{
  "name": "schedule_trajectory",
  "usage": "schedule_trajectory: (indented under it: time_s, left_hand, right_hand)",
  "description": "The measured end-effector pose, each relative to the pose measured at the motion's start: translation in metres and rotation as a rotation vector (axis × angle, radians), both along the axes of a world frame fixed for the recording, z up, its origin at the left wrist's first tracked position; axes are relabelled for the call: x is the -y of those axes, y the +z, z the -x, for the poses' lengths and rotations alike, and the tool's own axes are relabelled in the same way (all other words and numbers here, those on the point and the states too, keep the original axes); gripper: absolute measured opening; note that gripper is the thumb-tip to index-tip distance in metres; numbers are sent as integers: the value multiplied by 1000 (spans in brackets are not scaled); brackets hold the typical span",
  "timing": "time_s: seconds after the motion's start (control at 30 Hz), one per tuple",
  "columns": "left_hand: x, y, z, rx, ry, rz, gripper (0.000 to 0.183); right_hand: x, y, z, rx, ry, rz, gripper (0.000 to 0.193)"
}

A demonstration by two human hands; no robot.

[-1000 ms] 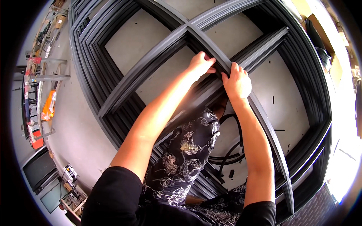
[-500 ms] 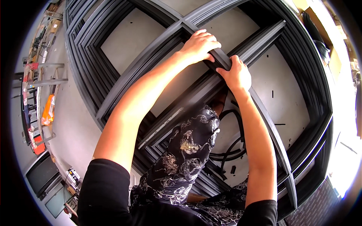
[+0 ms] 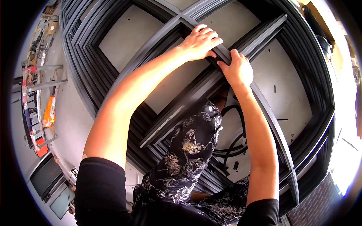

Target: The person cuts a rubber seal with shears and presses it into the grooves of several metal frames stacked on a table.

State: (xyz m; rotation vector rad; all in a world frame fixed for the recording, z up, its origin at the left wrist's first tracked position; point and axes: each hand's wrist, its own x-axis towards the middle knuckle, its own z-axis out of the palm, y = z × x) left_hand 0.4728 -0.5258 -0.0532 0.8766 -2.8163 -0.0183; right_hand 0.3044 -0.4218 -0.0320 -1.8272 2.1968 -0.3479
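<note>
I've got both hands on the dark grey bar (image 3: 222,54), which runs along the top of a stack of window-like frames (image 3: 316,86), right in front of the body. The left hand (image 3: 201,42) is bent over it, fingers across the top, thumb low on the near side. Just beside it, the right hand (image 3: 238,69) clasps the same bar, fingertips over the far edge and thumb on the near one.

Underneath, I'm seeing a smooth pale floor (image 3: 283,92) through the openings, with small black scraps on it and a loop of black hose or strip (image 3: 230,151) beside the patterned trousers (image 3: 188,150). A whitish scuff marks a lower bar (image 3: 171,116).

Out to the left, there's a cluttered rack (image 3: 45,81) with an orange bag (image 3: 49,113) hanging on it. Over on the right, cardboard (image 3: 322,19) stands against a strong glare. Now the writing: rows of small pale marks cover a brown sheet (image 3: 315,205) at lower right, too tiny for me to read.
</note>
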Motion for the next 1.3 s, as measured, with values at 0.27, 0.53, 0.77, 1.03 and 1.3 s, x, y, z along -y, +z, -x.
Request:
schedule_trajectory:
  time_s: [0.27, 0.53, 0.77, 1.03, 1.3]
  left_hand:
    - [16, 7, -5, -75, -84, -209, 58]
    - [17, 12, 0, -9, -58, -288, 54]
    - [14, 10, -2, -9, -25, -300, 48]
    - [3, -5, -1, 48, -22, 10, 49]
    - [12, 3, -2, 109, -64, 5, 54]
  right_hand:
    - [-19, -2, 5, 49, 192, 316, 53]
    - [-67, -28, 8, -99, 158, 531, 21]
    - [-66, -30, 5, -72, 138, 508, 10]
    - [-62, -38, 5, -105, 112, 580, 9]
    - [-61, -41, 12, -130, 135, 634, 8]
